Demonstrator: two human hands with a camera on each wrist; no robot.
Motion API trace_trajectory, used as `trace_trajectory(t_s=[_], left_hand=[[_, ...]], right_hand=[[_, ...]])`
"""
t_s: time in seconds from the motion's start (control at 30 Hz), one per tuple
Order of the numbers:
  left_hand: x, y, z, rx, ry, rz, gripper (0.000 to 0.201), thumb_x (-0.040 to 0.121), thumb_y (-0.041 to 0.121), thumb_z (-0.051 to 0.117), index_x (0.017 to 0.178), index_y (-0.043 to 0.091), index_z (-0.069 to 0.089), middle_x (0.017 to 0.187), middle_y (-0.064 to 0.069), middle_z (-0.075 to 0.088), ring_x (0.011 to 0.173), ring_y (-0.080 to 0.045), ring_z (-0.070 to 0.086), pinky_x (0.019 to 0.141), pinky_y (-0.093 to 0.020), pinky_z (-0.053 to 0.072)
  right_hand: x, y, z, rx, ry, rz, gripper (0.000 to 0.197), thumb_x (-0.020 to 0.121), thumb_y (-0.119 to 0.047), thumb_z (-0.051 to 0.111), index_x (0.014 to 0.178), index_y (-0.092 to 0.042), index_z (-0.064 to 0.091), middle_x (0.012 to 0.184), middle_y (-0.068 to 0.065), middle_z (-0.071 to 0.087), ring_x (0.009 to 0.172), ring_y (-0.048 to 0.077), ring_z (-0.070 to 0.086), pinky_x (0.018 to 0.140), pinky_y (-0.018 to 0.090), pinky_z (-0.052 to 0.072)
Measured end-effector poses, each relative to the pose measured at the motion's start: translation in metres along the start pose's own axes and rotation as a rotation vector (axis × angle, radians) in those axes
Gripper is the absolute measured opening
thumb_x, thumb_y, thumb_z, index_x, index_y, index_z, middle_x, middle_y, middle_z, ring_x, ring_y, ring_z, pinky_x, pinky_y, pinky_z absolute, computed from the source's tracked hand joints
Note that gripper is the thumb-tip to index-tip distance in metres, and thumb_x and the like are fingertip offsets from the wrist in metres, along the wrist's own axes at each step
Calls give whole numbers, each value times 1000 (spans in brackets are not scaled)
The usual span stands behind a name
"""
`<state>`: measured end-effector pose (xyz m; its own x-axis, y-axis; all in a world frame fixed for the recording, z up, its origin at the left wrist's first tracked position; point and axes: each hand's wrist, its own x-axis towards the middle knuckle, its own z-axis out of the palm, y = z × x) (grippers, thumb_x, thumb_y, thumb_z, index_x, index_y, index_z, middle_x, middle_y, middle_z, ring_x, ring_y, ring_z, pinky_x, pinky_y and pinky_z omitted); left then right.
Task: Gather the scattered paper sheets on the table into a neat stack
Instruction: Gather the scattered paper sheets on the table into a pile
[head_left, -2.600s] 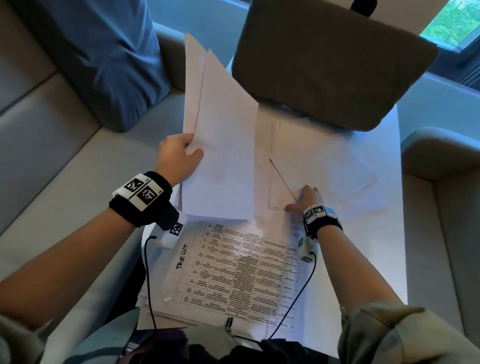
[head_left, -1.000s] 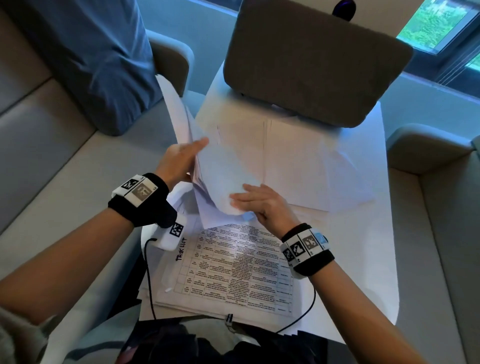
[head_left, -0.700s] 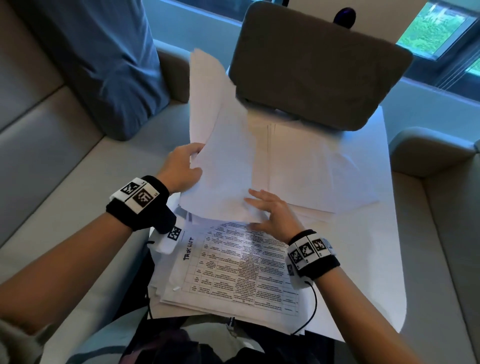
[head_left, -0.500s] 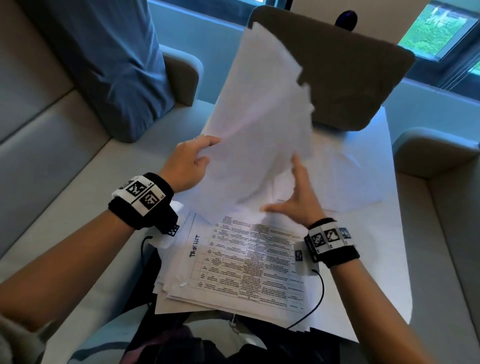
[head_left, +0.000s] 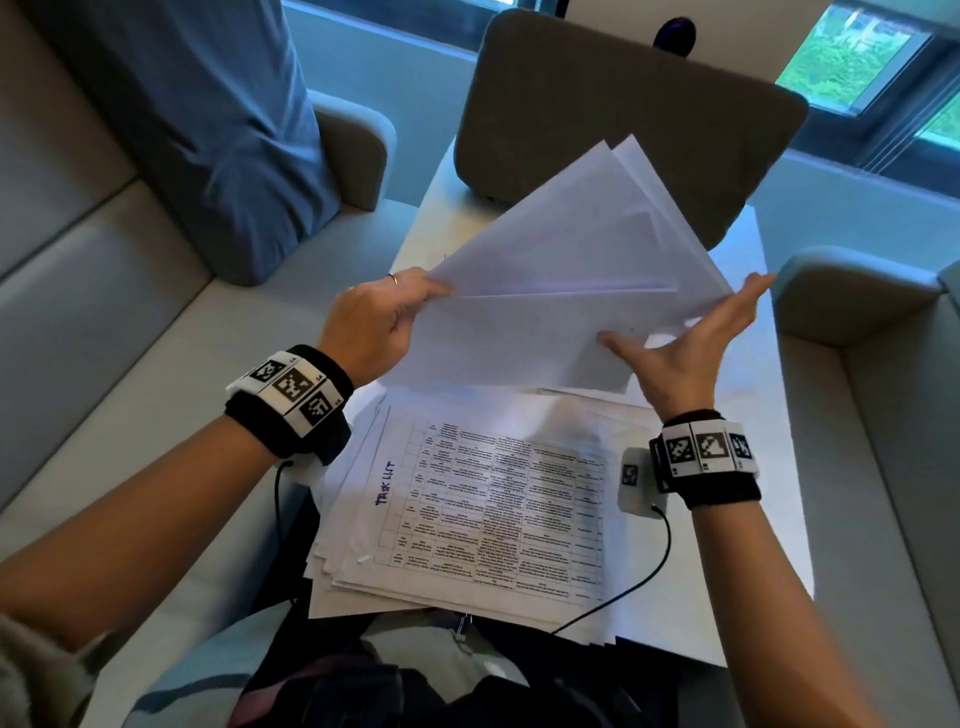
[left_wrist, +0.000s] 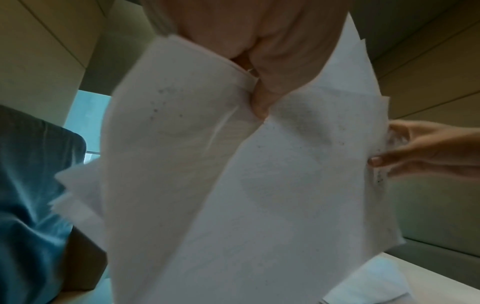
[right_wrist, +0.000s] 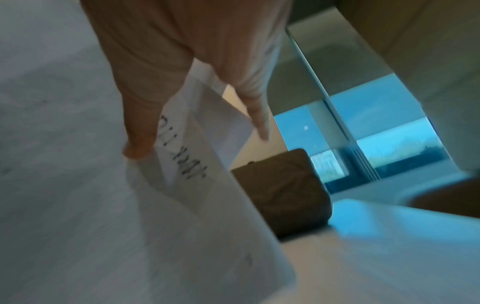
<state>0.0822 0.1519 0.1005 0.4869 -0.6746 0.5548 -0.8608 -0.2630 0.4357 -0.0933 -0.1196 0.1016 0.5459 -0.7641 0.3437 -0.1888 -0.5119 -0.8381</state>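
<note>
Holding fanned sheets (head_left: 566, 291) above the table (head_left: 769, 415).

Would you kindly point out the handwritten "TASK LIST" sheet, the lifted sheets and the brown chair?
"TASK LIST" sheet (head_left: 493, 499), head view, printed table.
Lifted sheets (head_left: 561, 260), head view, middle of fan.
Brown chair (head_left: 597, 98), head view, backrest.

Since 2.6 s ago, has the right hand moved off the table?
Yes. The right hand has lifted off the table and now touches the right edge of the held sheets, above the printed stack.
</note>
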Motion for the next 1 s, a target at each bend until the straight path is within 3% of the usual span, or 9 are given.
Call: trace_trajectory(t_s=[0.1, 0.17, 0.27, 0.37, 0.43, 0.63, 0.8, 0.9, 1.0], left_hand=[[3, 3, 3, -4, 20, 2, 44, 86, -2, 46, 112, 31, 57, 108, 1, 68, 87, -30, 67, 67, -44, 54], [5, 3, 4, -9, 29, -11, 45, 86, -2, 44, 111, 32, 60, 108, 3, 68, 88, -30, 66, 68, -44, 54], [6, 1, 4, -10, -11, -29, 42, 85, 1, 42, 112, 27, 61, 108, 2, 67, 89, -30, 65, 70, -45, 53], [4, 0, 4, 43, -136, -77, 45, 83, 7, 38, 119, 30, 52, 114, 0, 64, 94, -33, 63, 72, -46, 52], [2, 2, 5, 102, -191, -77, 46, 82, 8, 36, 122, 26, 51, 118, -2, 60, 94, -34, 62, 68, -45, 52], [5, 9, 5, 143, -198, -45, 45, 81, 7, 37, 122, 16, 54, 114, -8, 59, 87, -36, 61, 61, -40, 48], [7, 8, 3, 154, -245, -101, 42, 83, 9, 54, 125, 16, 52, 119, -5, 58, 95, -32, 61, 70, -41, 48], [5, 9, 7, 136, -262, -140, 39, 85, 14, 63, 123, 16, 55, 119, -3, 62, 97, -32, 62, 74, -39, 46], [2, 11, 8, 92, -188, -93, 30, 84, 10, 65, 113, 18, 63, 109, 3, 68, 89, -28, 66, 69, -32, 46]], right_hand=[[-10, 4, 9, 97, -163, 206, 151, 58, -19, 90, 139, -17, -37, 151, 5, 25, 132, 15, 39, 109, 32, 36], [-13, 9, 12, 67, -202, 269, 139, 59, -7, 88, 141, -10, -24, 136, 1, 42, 117, 11, 48, 104, 30, 42], [-12, 20, 9, -17, -231, 353, 128, 50, -16, 93, 141, -8, 4, 122, 1, 50, 112, 18, 53, 101, 42, 46], [-9, 19, 5, -124, -264, 416, 135, 51, -25, 93, 148, -12, 0, 113, -1, 52, 108, 15, 52, 98, 33, 43], [-9, 15, 2, -172, -226, 391, 136, 54, -26, 92, 150, -13, -3, 120, 5, 54, 108, 21, 54, 97, 35, 44], [-8, 2, 6, -203, -27, 196, 93, 55, -16, 91, 133, -16, 39, 132, 11, 43, 93, 23, 60, 86, 30, 51], [-12, -3, 10, -126, -55, -33, 25, 67, -9, 83, 78, -14, 62, 138, 2, 45, 64, -6, 58, 71, 10, 50], [-12, -11, 13, -15, -50, -159, 31, 70, -6, 81, 63, -25, 57, 128, 4, 54, 80, -12, 58, 74, 7, 47], [-8, -14, 12, -7, -51, -180, 23, 69, -17, 83, 82, -19, 65, 132, 7, 47, 107, 6, 53, 89, 26, 52]])
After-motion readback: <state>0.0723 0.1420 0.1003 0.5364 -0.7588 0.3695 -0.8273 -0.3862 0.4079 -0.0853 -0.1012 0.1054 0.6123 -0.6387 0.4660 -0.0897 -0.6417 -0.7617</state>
